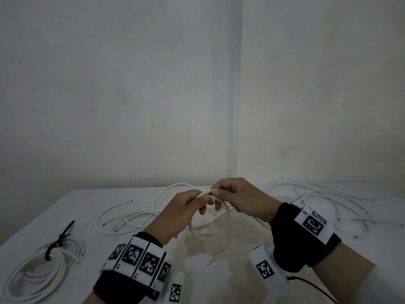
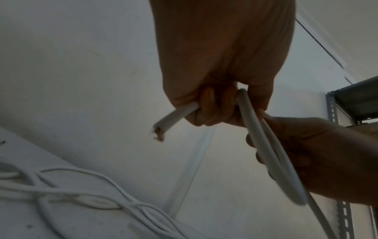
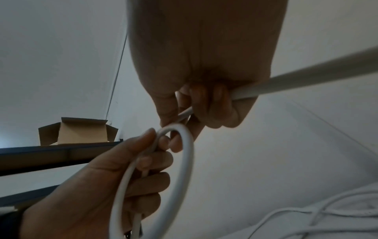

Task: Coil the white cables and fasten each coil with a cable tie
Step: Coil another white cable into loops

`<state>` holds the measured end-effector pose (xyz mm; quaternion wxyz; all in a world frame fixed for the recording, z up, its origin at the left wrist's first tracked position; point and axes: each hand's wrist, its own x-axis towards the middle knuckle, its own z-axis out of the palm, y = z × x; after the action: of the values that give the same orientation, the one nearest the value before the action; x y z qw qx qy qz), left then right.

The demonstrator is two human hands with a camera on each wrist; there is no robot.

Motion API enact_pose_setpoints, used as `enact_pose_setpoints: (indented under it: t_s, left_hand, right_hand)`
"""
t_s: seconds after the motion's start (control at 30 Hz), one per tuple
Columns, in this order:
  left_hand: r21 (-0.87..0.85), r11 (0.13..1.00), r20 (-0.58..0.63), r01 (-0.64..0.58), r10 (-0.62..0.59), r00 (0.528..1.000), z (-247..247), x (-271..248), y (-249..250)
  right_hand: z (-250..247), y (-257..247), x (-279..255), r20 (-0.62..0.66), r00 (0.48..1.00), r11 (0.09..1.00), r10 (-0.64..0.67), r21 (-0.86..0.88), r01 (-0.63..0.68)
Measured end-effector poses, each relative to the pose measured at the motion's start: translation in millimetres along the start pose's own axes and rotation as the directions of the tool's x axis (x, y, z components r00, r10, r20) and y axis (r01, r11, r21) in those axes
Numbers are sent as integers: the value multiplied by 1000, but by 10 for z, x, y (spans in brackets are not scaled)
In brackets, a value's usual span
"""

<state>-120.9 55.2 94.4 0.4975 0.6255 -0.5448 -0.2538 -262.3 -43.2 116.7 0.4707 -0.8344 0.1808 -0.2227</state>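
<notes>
Above the white table both hands hold one thick white cable, bent into a single round loop. My left hand pinches the top of the loop, and the cable's cut end sticks out past its fingers. My right hand grips the same cable beside it, and the long tail runs off to the right. A finished coil lies at the front left, bound with a black cable tie.
Loose thin white cables sprawl behind the hands, and more cables lie at the back right. The table stands in a wall corner. A metal rack and an open cardboard box stand off to the side.
</notes>
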Motion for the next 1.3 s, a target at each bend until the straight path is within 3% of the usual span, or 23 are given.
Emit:
enact_pose_setpoints:
  t_s: [0.1, 0.23, 0.4, 0.6, 0.7, 0.8, 0.9, 1.1, 1.3]
  left_hand:
    - [-42, 999, 2, 25, -25, 1000, -9, -9, 21]
    - [145, 989, -5, -24, 25, 1000, -44, 48, 18]
    - [256, 961, 25, -106, 103, 994, -4, 63, 5]
    - [167, 985, -28, -32, 38, 999, 66, 85, 19]
    - [98, 994, -17, -49, 51, 999, 75, 97, 36]
    - [66, 996, -82, -60, 66, 994, 53, 104, 44]
    - [48, 997, -127, -57, 62, 990, -20, 82, 46]
    - [-33, 999, -72, 6, -9, 997, 38, 54, 39]
    - [-129, 991, -147, -45, 26, 989, 37, 42, 37]
  right_hand:
    - [-11, 15, 5, -41, 997, 995, 71, 73, -68]
    - [23, 45, -26, -51, 996, 994, 72, 87, -67]
    - [12, 85, -48, -47, 999, 995, 13, -100, -18]
    - [-55, 156, -58, -41, 997, 985, 67, -158, -73]
    - [-45, 131, -98, -26, 988, 986, 154, -56, -155]
    - [-75, 214, -152, -91, 982, 985, 167, 57, -163]
    - [-139, 312, -206, -199, 978, 995, 62, -64, -76]
    - [-169, 246, -99, -166, 986, 957, 6, -285, -53]
    - [-114, 100, -107, -60, 993, 995, 97, 41, -94]
